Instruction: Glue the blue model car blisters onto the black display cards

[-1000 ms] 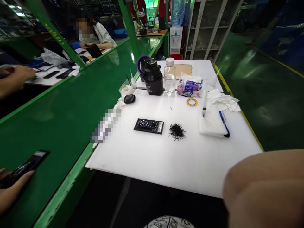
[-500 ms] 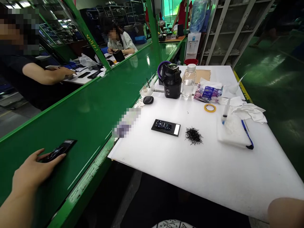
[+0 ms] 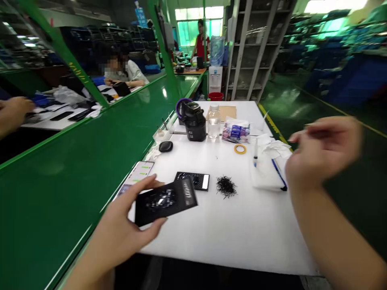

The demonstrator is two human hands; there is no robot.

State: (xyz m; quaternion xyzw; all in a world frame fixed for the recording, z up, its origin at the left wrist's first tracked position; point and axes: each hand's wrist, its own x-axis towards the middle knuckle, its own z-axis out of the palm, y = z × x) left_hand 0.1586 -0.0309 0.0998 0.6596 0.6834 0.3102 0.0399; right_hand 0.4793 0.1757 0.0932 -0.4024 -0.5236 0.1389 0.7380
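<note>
While our left hand [image 3: 122, 227] clamps a black plate [image 3: 165, 200] lower centre, our right hand [image 3: 320, 155] curls half-closed, centre right; holding anything? We can't tell.

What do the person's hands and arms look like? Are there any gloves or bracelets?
The left hand and right hand are both bare, with no gloves. No sleeve covers either forearm where it shows. I see no bracelet or watch, though the right hand is blurry.

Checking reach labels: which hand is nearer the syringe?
Right. The right hand is raised to the right of the syringe; the left hand is farther off, to its left and lower in the view, holding a black plate.
</note>
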